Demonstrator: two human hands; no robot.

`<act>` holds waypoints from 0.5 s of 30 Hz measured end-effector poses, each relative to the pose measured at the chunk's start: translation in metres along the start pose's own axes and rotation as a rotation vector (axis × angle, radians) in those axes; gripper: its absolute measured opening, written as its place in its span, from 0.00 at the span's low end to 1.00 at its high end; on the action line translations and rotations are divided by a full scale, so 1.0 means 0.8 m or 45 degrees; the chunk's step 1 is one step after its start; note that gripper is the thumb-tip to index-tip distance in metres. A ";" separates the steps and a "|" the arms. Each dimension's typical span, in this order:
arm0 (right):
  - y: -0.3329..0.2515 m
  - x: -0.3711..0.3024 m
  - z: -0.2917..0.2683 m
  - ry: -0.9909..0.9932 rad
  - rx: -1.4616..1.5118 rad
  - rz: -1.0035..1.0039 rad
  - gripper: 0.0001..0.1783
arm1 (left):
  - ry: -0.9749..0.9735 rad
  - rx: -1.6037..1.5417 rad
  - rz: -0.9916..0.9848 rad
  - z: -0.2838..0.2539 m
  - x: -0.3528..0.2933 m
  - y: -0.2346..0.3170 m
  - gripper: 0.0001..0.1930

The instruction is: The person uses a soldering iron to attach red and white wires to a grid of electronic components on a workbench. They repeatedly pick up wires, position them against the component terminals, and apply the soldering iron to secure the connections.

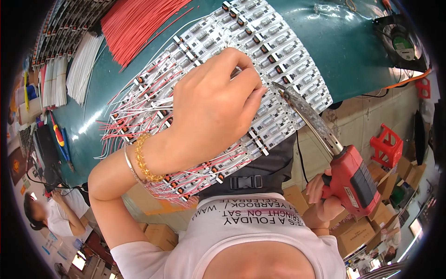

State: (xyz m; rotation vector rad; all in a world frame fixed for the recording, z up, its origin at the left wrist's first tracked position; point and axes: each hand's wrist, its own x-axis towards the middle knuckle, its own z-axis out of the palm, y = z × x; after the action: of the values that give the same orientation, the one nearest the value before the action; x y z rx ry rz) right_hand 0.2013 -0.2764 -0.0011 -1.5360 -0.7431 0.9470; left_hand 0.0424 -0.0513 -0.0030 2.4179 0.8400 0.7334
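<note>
A wide panel of small pale circuit boards (297, 58) in rows lies across the near edge of the table, with red and white wires attached along its left side. Over its middle hovers or rests my left hand (216, 95), wearing bracelets. Its fingers are curled and pinched near the board; whatever they grip is hidden. White wires (162, 101) run up to this hand's side. My right hand (323, 197) is wrapped around the handle of a red soldering gun (355, 181). The gun's metal barrel slants up left, its tip close to my left fingertips.
On the green table (344, 60) lie a heap of red wires (134, 28), white wires (83, 67), stacked boards (65, 28) and a screwdriver (58, 135). A small fan (402, 44) stands far right. A red stool (386, 145) and cardboard boxes (355, 235) are on the floor. Another person (60, 211) sits at left.
</note>
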 end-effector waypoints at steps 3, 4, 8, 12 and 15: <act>-0.005 0.004 0.006 0.000 0.008 -0.004 0.43 | 0.022 0.023 0.007 0.001 0.000 -0.001 0.06; -0.006 0.003 0.004 -0.005 -0.043 -0.001 0.42 | 0.027 0.029 0.010 0.002 0.000 -0.001 0.06; -0.008 0.002 0.006 0.009 -0.036 -0.025 0.43 | 0.057 0.046 0.018 0.003 -0.001 -0.001 0.06; -0.002 0.006 0.000 -0.028 0.071 -0.094 0.44 | 0.066 0.045 0.012 0.004 -0.002 0.000 0.05; 0.002 0.007 0.002 -0.030 0.102 -0.097 0.44 | 0.075 0.042 0.017 0.005 -0.003 -0.002 0.05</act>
State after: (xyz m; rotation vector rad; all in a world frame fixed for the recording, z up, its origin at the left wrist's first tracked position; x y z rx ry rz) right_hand 0.2026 -0.2713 -0.0040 -1.4194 -0.7659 0.9289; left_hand 0.0428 -0.0528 -0.0077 2.4436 0.8666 0.8055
